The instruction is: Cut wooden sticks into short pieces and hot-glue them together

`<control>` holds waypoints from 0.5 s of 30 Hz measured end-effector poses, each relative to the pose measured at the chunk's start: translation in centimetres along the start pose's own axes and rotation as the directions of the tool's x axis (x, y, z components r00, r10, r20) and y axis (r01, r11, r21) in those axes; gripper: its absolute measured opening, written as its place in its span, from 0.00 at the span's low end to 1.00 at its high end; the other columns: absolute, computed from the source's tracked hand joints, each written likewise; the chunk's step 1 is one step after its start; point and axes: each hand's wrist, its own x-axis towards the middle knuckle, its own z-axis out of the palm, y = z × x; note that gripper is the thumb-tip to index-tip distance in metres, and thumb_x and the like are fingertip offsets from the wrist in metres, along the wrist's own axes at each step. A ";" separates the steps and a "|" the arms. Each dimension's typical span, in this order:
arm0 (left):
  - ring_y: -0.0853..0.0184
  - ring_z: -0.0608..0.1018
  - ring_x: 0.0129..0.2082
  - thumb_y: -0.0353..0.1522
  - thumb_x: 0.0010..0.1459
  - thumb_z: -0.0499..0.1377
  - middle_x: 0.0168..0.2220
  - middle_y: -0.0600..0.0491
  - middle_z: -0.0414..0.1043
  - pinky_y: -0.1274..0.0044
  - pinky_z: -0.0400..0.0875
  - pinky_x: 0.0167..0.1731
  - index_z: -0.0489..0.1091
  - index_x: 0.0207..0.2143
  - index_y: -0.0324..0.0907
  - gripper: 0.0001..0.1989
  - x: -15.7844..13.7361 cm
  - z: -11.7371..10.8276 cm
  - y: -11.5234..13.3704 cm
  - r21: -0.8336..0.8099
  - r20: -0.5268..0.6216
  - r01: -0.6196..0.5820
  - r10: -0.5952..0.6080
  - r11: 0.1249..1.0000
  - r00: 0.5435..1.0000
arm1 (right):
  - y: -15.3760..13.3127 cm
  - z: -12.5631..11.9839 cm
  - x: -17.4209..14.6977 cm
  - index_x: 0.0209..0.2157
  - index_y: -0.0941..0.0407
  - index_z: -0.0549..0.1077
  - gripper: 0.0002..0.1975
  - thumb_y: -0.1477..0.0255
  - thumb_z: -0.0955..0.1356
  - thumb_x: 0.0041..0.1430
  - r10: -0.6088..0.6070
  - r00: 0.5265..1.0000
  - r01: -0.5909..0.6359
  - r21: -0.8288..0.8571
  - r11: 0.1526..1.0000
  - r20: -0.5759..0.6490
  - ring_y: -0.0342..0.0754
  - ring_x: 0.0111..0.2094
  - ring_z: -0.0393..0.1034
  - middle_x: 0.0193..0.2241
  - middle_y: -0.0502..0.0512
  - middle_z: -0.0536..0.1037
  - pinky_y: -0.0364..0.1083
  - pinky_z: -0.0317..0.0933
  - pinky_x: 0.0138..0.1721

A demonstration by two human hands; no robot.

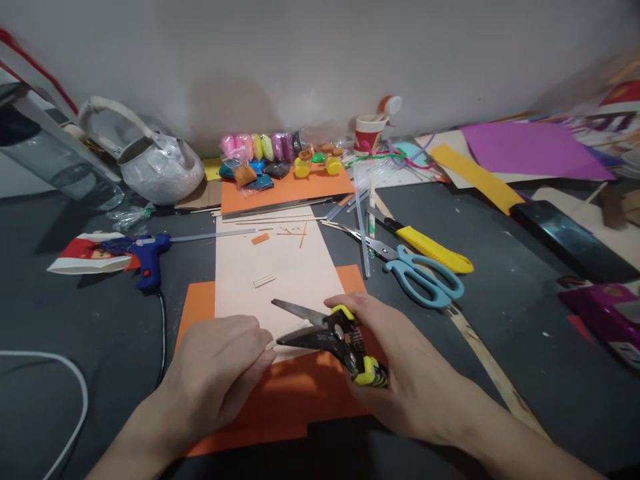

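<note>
My right hand (395, 360) is wrapped around the yellow-and-black handles of spring-loaded shears (320, 333), whose dark blades are spread apart and point left. My left hand (225, 367) pinches a thin wooden stick (271, 345); only its short pale end shows past the fingers. The lower blade tip is close to that end, and I cannot tell whether they touch. Beneath the hands lie a cream sheet (240, 260) and orange paper (295, 413). Several short cut sticks (265, 281) rest together on the cream sheet, with an orange scrap (261, 239) farther back.
On the left are a blue glue gun (150, 260), a silver-grey kettle shape (160, 167) and a clear bottle (65, 167). Blue-handled scissors (425, 277) and a yellow cutter knife (435, 250) lie on the right. Wrapped clay packs (265, 147) and a paper cup (369, 133) stand behind.
</note>
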 end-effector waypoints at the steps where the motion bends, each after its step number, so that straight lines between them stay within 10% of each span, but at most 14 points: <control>1: 0.69 0.63 0.20 0.26 0.66 0.48 0.20 0.58 0.59 0.74 0.52 0.21 0.55 0.26 0.45 0.14 0.0 0.0 0.0 0.001 -0.003 -0.006 0.006 1.000 1.000 | 0.0 0.0 0.0 0.49 0.52 0.64 0.25 0.79 0.67 0.47 0.007 1.000 -0.007 0.003 1.000 -0.001 0.53 0.38 0.71 0.39 0.56 0.76 0.50 0.65 0.39; 15: 0.70 0.63 0.20 0.26 0.67 0.47 0.20 0.59 0.59 0.76 0.53 0.21 0.55 0.26 0.45 0.14 -0.1 0.0 -0.3 0.003 0.010 -0.010 0.009 1.000 1.000 | 0.0 -0.4 0.0 0.44 0.52 0.65 0.20 0.79 0.68 0.47 0.047 0.998 -0.049 0.026 0.998 0.046 0.51 0.39 0.70 0.40 0.54 0.75 0.48 0.62 0.37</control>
